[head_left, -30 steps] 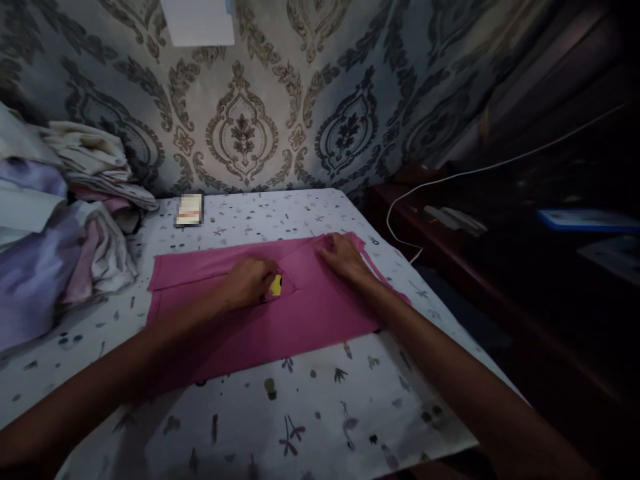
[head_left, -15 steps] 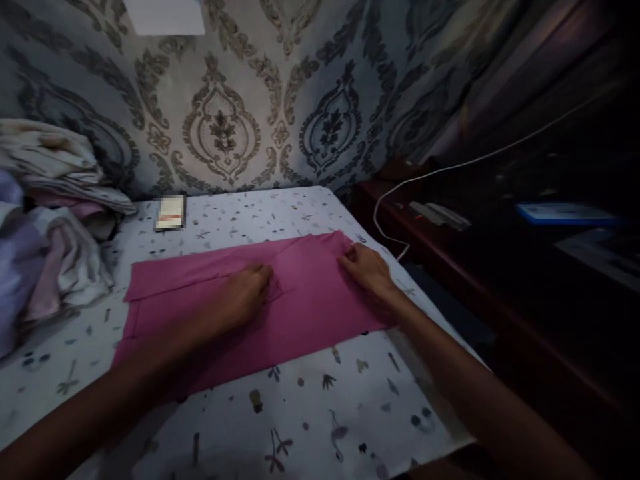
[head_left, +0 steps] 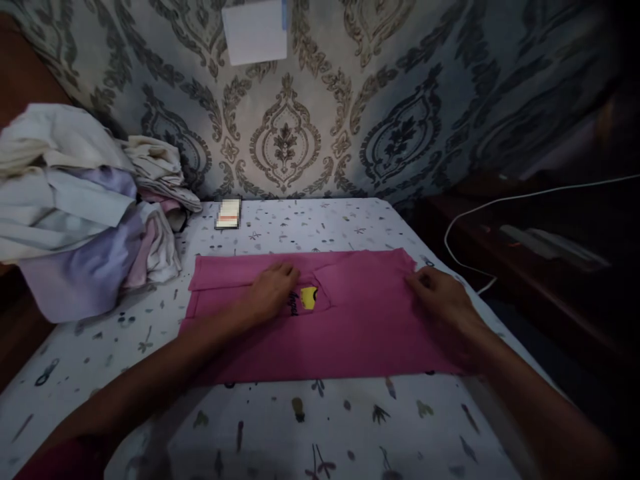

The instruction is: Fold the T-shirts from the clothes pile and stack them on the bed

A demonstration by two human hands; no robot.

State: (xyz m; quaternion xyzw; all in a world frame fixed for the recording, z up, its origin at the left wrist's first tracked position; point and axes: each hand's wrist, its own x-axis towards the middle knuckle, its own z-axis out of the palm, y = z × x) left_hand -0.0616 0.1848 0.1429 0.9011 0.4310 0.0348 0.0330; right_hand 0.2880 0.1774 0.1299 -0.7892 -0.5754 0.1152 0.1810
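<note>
Left hand: palm down on the upper middle of the pink garment; the left hand has its fingers bent and close together, and I cannot tell whether cloth is gripped beneath them.
Right hand: nearly closed; the right hand has thumb and forefinger pinching the garment's edge near its upper right corner.
Pink garment: laid flat as a wide rectangle on the patterned bedcloth, under and between the hands; the pink garment has a folded band along its upper left part.
Neck opening: just beside the left fingertips, showing a yellow patch and dark lettering, partly hidden by the hand.
Dark red sleeve: at the left forearm, lower left corner; dark red sleeve.
Patterned bedcloth: white with small scattered motifs, spread beneath the garment; patterned bedcloth.
Small blurred item: pale with a reddish stripe, beyond the garment's upper left; small blurred item.
Clothes pile: rumpled white, cream, lavender and pink cloth at the left; clothes pile.
White cable: looping past the right edge of the bedcloth; white cable.
Wall: damask-patterned, behind everything; wall, with a white panel near the top.
</note>
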